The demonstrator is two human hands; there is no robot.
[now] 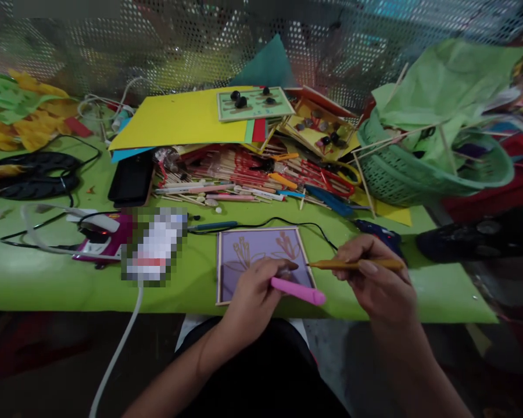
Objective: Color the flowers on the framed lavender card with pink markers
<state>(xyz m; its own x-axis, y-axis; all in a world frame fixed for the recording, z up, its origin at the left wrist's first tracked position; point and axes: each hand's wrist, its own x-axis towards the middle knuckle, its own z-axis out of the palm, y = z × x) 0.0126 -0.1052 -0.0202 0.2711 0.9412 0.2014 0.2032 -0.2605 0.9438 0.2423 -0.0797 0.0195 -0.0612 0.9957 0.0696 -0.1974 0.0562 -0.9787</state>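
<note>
Framed picture [261,239] laid on desk [165,295]; flowers [241,252] drawn, leaves [233,266] apparently left unfilled; pink pen [300,290] held by left grip [261,284] at picture's near edge; brown pen [353,265] held by right grip [377,276], right of picture.

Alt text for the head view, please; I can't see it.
Right hand holds an orange-brown pen near a framed purple flower picture; left hand, over it, holds a pink pen-like item. Behind, on the green table: yellow paper, green plastic basket.
</note>
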